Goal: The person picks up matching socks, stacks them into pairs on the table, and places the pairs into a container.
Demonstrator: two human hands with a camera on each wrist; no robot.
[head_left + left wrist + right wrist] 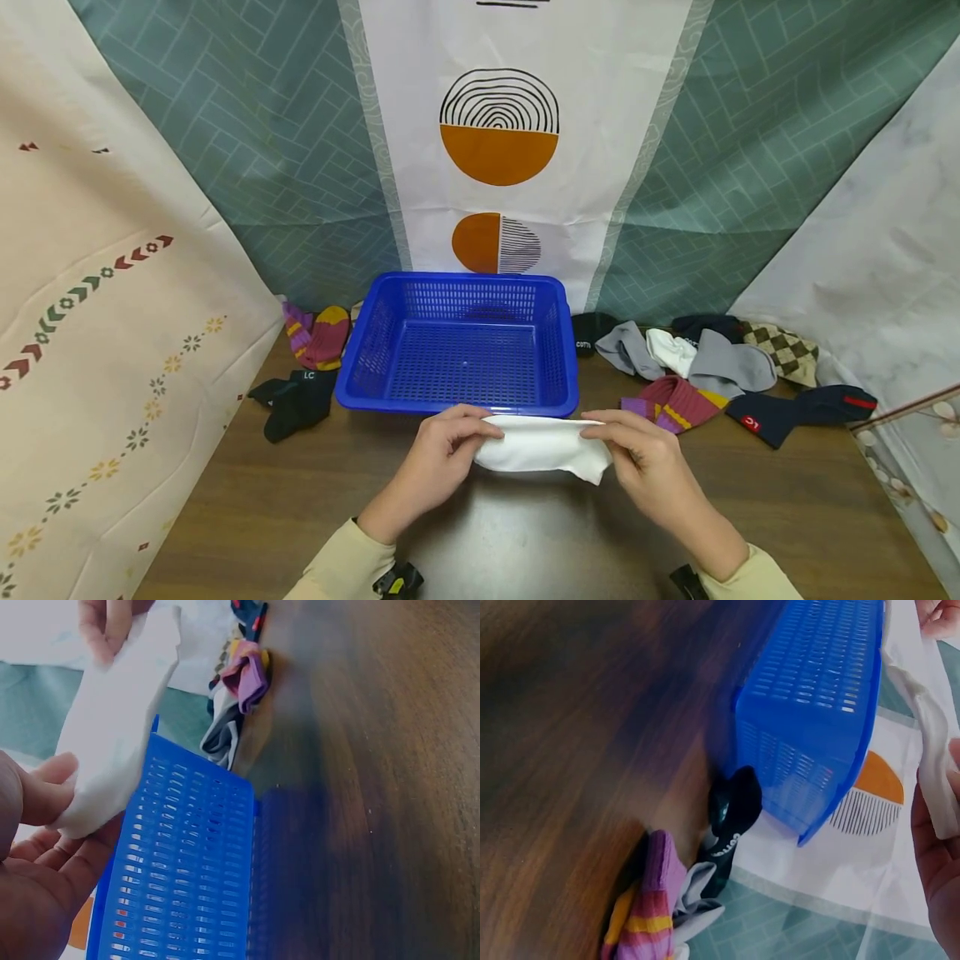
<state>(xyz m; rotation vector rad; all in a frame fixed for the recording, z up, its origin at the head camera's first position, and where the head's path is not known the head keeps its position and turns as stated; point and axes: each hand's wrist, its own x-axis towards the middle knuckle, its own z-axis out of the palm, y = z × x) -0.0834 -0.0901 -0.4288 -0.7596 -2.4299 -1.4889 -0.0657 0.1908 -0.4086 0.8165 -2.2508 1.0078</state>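
Note:
A white sock (543, 446) is stretched out flat between my two hands, just in front of the blue basket's near rim. My left hand (446, 454) pinches its left end between thumb and fingers, and in the left wrist view the thumb presses on top of the white cloth (112, 727). At the other end, my right hand (645, 458) pinches the sock's upper right corner, while a lower corner hangs loose. The right wrist view catches the sock (934, 750) edge-on, raised above the table. No socks show inside the blue plastic basket (457, 407).
Left of the basket lie a striped maroon-and-purple sock pair (326, 337) and black socks (300, 404). To the right are grey socks (727, 367), a small white sock (671, 352), another striped sock (675, 404), navy socks (772, 412) and a checkered sock (783, 350). Patterned cloths hang behind.

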